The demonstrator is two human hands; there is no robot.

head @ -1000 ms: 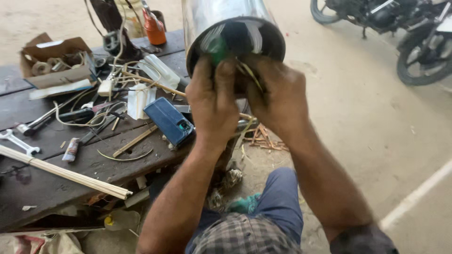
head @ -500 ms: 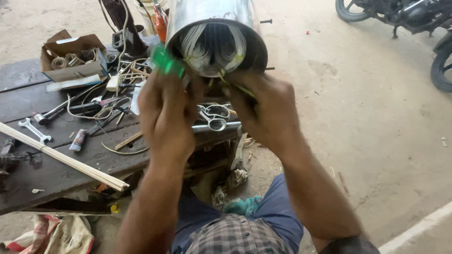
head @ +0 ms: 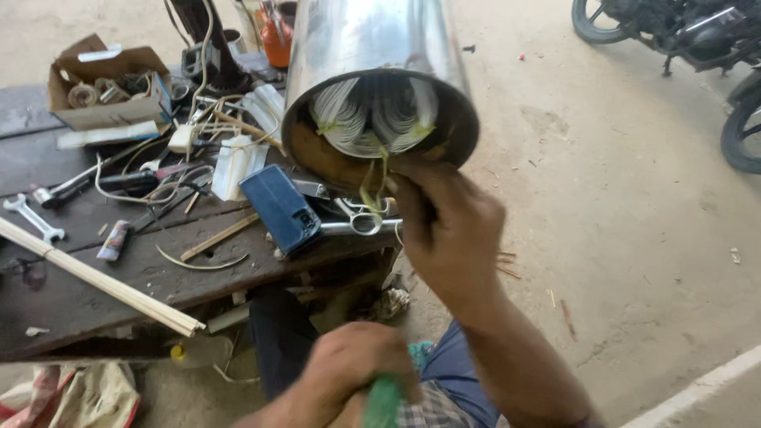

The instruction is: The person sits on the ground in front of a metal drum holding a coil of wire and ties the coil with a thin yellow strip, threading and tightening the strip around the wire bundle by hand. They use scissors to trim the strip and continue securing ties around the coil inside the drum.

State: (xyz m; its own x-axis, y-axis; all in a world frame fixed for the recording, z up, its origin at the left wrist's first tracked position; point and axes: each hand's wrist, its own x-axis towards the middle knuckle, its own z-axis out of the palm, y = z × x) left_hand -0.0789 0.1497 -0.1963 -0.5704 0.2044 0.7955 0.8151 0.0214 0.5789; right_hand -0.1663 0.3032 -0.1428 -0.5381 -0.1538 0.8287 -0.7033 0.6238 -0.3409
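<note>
The right hand point(head: 448, 230) was up at the open mouth of the shiny metal cylinder point(head: 372, 47), its fingers pinched on a yellowish tie strand point(head: 371, 190) hanging from the pale coil windings point(head: 372, 119) inside. The cylinder lay just above and beyond that hand, its long axis running away from the person, tilted, mouth toward them. The left hand point(head: 353, 372) sat well below, near the lap, clenched around a green tool handle point(head: 386, 400), much farther from the cylinder. Left of the right hand, a blue box point(head: 281, 208) and a spanner point(head: 361, 226) lay on the cluttered table point(head: 95, 301).
</note>
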